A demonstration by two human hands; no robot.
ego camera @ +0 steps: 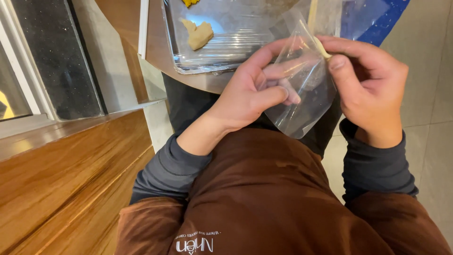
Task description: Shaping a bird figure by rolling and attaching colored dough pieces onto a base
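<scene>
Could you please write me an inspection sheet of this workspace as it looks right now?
Surface: round brown wooden table, seen only at its near edge.
Job's things: small clear plastic bag, held between both hands; a thin pale strip at its top edge.
Clutter: shallow metal tray covered in clear plastic film on the table, holding a pale beige dough-like piece.
Grippers: left hand has fingers inside the bag; right hand pinches the bag's top edge.
Cables: nothing seen.
Surroundings: wooden ledge on the left, pale tiled floor, blue sheet beyond the table.
</scene>
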